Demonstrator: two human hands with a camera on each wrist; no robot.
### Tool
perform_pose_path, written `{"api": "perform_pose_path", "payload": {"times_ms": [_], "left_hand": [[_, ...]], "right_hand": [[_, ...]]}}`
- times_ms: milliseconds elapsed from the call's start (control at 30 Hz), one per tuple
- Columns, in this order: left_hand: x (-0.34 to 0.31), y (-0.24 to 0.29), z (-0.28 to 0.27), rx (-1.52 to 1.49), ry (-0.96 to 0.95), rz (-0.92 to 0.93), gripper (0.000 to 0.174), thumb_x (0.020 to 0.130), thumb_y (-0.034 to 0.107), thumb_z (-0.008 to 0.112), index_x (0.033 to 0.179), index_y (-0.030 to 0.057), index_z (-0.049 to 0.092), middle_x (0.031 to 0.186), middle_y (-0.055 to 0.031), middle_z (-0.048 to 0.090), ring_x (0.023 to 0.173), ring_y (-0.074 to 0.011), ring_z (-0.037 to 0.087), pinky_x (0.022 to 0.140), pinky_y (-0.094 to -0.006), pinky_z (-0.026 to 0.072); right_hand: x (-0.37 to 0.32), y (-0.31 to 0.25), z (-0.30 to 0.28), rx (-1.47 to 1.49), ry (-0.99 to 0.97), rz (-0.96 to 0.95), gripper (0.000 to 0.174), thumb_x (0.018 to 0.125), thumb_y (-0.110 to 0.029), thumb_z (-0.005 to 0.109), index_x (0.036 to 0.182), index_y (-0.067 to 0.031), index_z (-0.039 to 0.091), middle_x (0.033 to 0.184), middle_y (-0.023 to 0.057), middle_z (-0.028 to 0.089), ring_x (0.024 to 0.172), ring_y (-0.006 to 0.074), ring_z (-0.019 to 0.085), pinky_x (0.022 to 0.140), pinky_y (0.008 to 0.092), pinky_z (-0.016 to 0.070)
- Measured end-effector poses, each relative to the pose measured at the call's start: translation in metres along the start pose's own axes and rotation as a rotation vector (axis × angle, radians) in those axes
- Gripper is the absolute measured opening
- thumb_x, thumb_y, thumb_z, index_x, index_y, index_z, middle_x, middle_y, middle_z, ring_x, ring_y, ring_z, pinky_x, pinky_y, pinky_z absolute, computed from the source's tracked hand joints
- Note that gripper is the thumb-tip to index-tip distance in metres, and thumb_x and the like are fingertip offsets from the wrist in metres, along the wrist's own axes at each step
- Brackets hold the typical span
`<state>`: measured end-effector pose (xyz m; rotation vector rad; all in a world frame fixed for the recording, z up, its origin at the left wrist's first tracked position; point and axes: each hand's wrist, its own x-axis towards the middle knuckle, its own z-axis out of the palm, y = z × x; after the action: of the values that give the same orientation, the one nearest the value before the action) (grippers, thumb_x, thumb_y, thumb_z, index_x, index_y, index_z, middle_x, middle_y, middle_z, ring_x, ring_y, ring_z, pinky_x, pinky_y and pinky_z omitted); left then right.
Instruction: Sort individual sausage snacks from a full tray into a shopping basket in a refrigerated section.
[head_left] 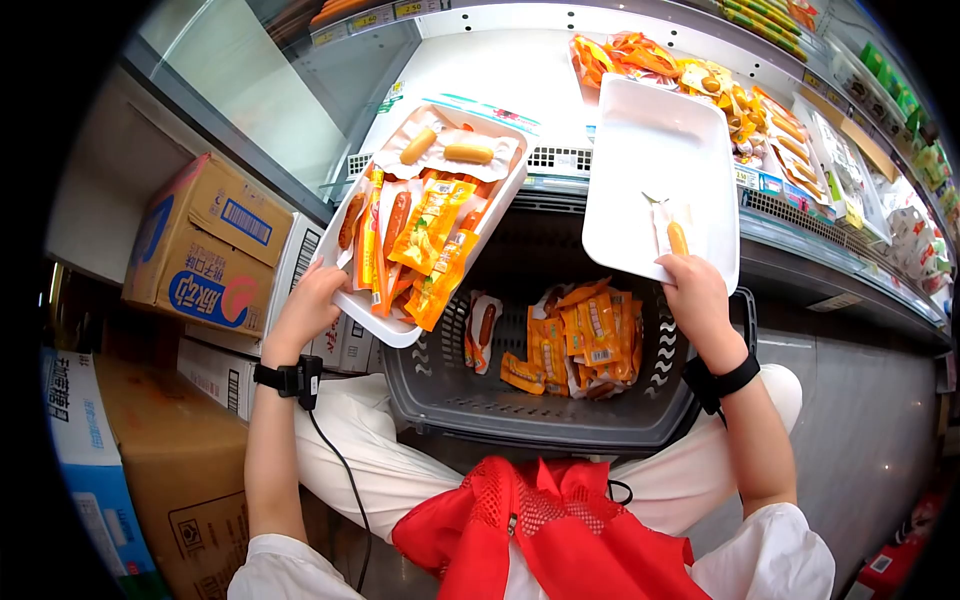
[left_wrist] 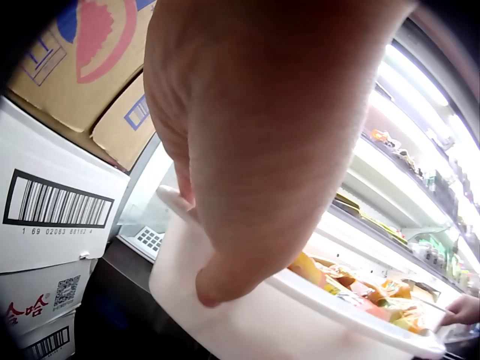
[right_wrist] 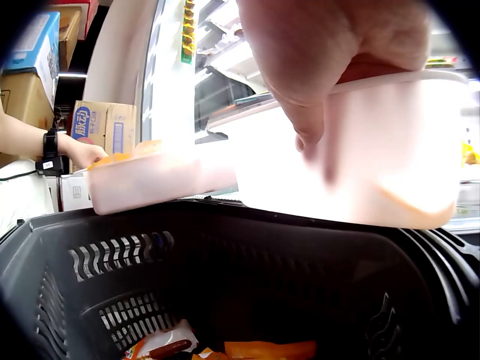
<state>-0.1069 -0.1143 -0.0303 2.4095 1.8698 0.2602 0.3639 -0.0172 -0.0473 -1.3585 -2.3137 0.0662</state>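
From where I stand, the dark basket (head_left: 540, 437) sits between the seated person's spread legs (head_left: 340, 415), which leave it close under both arms, presumably for easy reach. Down inside it lie orange packets (head_left: 590, 340) and, towards its left side, a sausage pack (head_left: 483, 332). Over the basket's far left corner, the left hand (head_left: 312, 300) grips the filled tray (head_left: 385, 328) with thumb and fingers closed about the rim; that tray tilts, its load of packets (head_left: 430, 225) facing inward, probably to keep them in view. Over the far right corner, the right hand (head_left: 697, 300) pinches the white tray (head_left: 655, 150) at its near edge, holding it steeply up, with one small packet (head_left: 672, 228) in it. Left of the basket, stacked cartons (head_left: 210, 240) crowd that side and would limit the left elbow. Beyond the basket runs the display shelf (head_left: 500, 60), more snack packs (head_left: 650, 55) along its right part.
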Motion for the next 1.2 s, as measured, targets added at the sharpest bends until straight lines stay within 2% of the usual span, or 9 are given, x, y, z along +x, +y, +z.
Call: {"api": "perform_pose_path", "payload": {"times_ms": [133, 400, 533, 700, 833, 967, 1100, 1133, 1200], "left_hand": [[-0.001, 0.012, -0.014, -0.002, -0.04, -0.007, 0.021, 0.063, -0.007, 0.055, 0.081, 0.0043, 0.054, 0.08, -0.0095, 0.057, 0.087, -0.0267, 0.055, 0.101, -0.0448, 0.0311], [0.002, 0.034, -0.026, 0.131, -0.105, 0.071, 0.017, 0.058, 0.0, 0.066, 0.074, 0.0055, 0.063, 0.084, -0.0056, 0.063, 0.083, -0.0243, 0.058, 0.077, -0.0347, 0.0439], [0.002, 0.041, -0.028, 0.155, -0.116, 0.058, 0.023, 0.058, 0.006, 0.07, 0.08, 0.0058, 0.064, 0.083, -0.0069, 0.062, 0.081, -0.0241, 0.059, 0.075, -0.0349, 0.0458], [0.003, 0.082, -0.044, -0.062, -0.304, 0.028, 0.044, 0.057, 0.017, 0.076, 0.096, 0.0041, 0.059, 0.093, -0.0117, 0.061, 0.089, -0.029, 0.057, 0.079, -0.0359, 0.0447], [0.01, 0.095, -0.046, 0.004, -0.381, -0.083, 0.042, 0.062, 0.018, 0.075, 0.097, 0.0016, 0.058, 0.095, -0.0141, 0.06, 0.09, -0.0296, 0.057, 0.079, -0.0353, 0.0452], [0.017, 0.099, -0.04, 0.028, -0.381, -0.173, 0.031, 0.067, 0.025, 0.071, 0.085, 0.001, 0.062, 0.082, -0.0152, 0.062, 0.081, -0.03, 0.059, 0.072, -0.0377, 0.0465], [0.033, 0.125, -0.053, 0.122, -0.469, -0.347, 0.025, 0.072, 0.022, 0.067, 0.082, 0.0004, 0.063, 0.081, -0.0147, 0.063, 0.08, -0.0295, 0.06, 0.073, -0.0356, 0.0466], [0.034, 0.126, -0.053, 0.095, -0.434, -0.327, 0.025, 0.073, 0.022, 0.066, 0.085, 0.0007, 0.061, 0.083, -0.0147, 0.062, 0.081, -0.0294, 0.06, 0.073, -0.0356, 0.0465], [0.038, 0.129, -0.052, 0.086, -0.395, -0.269, 0.026, 0.073, 0.022, 0.066, 0.088, 0.0009, 0.06, 0.085, -0.0146, 0.062, 0.081, -0.0293, 0.06, 0.073, -0.0356, 0.0464]], "right_hand": [[0.0, 0.003, 0.004, 0.018, 0.02, -0.034, 0.013, 0.068, -0.001, 0.056, 0.081, -0.0045, 0.06, 0.074, 0.0109, 0.06, 0.075, 0.0287, 0.057, 0.066, 0.0384, 0.0459], [0.004, 0.004, 0.006, 0.053, 0.008, -0.16, 0.013, 0.068, -0.001, 0.056, 0.08, -0.0039, 0.058, 0.073, 0.0119, 0.059, 0.073, 0.0295, 0.056, 0.066, 0.0389, 0.0455], [0.004, 0.008, -0.002, 0.015, 0.006, -0.161, 0.012, 0.068, -0.001, 0.056, 0.079, -0.004, 0.058, 0.072, 0.0122, 0.059, 0.073, 0.0296, 0.057, 0.067, 0.0394, 0.0455], [-0.012, 0.018, -0.028, 0.013, -0.157, 0.065, 0.016, 0.068, -0.002, 0.057, 0.081, -0.0057, 0.063, 0.077, 0.0127, 0.061, 0.077, 0.0301, 0.058, 0.07, 0.0383, 0.0464], [-0.032, 0.031, -0.044, 0.069, -0.189, 0.037, 0.02, 0.064, 0.001, 0.06, 0.082, -0.0058, 0.065, 0.077, 0.013, 0.062, 0.075, 0.0303, 0.059, 0.07, 0.0375, 0.047], [-0.052, 0.046, -0.054, 0.119, -0.223, -0.009, 0.02, 0.063, 0.004, 0.059, 0.08, -0.005, 0.066, 0.079, 0.0126, 0.063, 0.073, 0.0294, 0.059, 0.067, 0.0358, 0.0474], [-0.069, 0.056, -0.052, 0.107, -0.258, -0.074, 0.024, 0.063, 0.008, 0.056, 0.079, -0.0063, 0.067, 0.08, 0.0066, 0.064, 0.081, 0.0228, 0.058, 0.079, 0.034, 0.0412], [-0.071, 0.055, -0.054, 0.122, -0.305, -0.008, 0.028, 0.062, 0.01, 0.054, 0.079, -0.0074, 0.067, 0.082, 0.0039, 0.064, 0.088, 0.0198, 0.056, 0.086, 0.0344, 0.0364], [-0.076, 0.056, -0.056, 0.116, -0.35, 0.004, 0.029, 0.061, 0.011, 0.054, 0.079, -0.0077, 0.067, 0.083, 0.0036, 0.064, 0.089, 0.0199, 0.055, 0.086, 0.0348, 0.0363]]}}
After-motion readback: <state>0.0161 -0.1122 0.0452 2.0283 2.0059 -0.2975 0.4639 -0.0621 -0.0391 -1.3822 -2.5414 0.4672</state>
